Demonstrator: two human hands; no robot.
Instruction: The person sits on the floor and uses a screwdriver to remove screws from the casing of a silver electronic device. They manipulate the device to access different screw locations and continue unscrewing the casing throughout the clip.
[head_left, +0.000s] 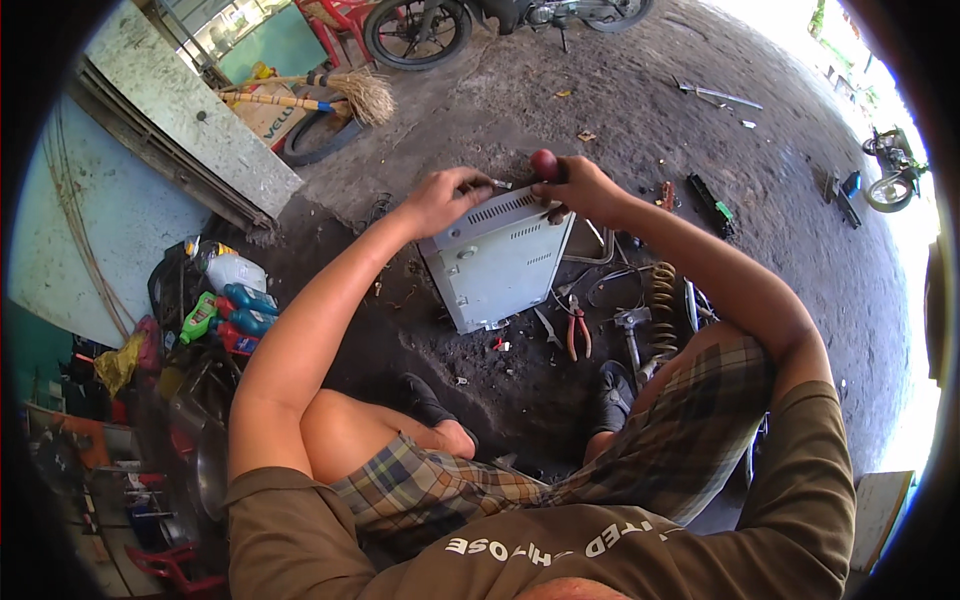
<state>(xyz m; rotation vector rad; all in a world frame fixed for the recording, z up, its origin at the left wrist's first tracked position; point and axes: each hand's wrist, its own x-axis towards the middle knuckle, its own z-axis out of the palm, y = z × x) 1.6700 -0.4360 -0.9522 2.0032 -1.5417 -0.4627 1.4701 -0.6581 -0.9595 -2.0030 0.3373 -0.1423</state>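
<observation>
A pale metal case (500, 270) with vented slots stands on the dirty floor between my legs. My right hand (572, 190) grips a red rounded handle (545, 165), probably a tool's, over the case's top right corner. My left hand (448, 195) is at the top left, fingers curled by a small shiny metal piece (502, 184); what exactly they grip is unclear. Red-handled pliers (579, 330) and a small blade-like piece (548, 328) lie just below the case on my side.
A coiled spring (662, 310), wires and a green-black part (710, 205) lie to the right. Bottles (235, 305) crowd the left beside a wall panel (80, 210). Brooms (340, 100), a tire (315, 145) and motorcycles (420, 30) are farther off; a long metal tool (720, 92) lies at upper right.
</observation>
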